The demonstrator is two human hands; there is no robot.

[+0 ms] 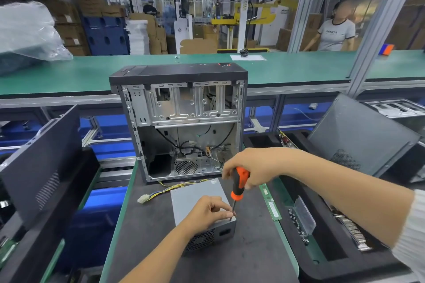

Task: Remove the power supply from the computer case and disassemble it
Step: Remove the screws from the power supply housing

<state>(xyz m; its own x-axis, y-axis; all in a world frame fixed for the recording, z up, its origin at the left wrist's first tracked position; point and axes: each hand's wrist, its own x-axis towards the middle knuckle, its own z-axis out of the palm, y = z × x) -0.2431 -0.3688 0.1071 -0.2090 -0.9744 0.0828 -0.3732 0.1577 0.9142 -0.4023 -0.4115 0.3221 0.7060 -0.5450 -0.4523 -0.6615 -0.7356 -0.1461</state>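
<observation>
The grey power supply (193, 195) lies flat on the dark mat in front of the open computer case (181, 122), its yellow and black cables (158, 193) trailing left to a white connector. My right hand (253, 167) grips an orange and black screwdriver (239, 184) upright, its tip at the near right corner of the supply's top. My left hand (209, 210) rests on the supply's top, and its fingertips pinch the screwdriver shaft near the tip.
A green memory stick (271, 202) lies along the mat's right edge. A black foam tray (322, 232) with small parts and a clear lid stands at the right. Dark case panels lean at the left (41, 163) and right (358, 135). A person stands behind the far green bench.
</observation>
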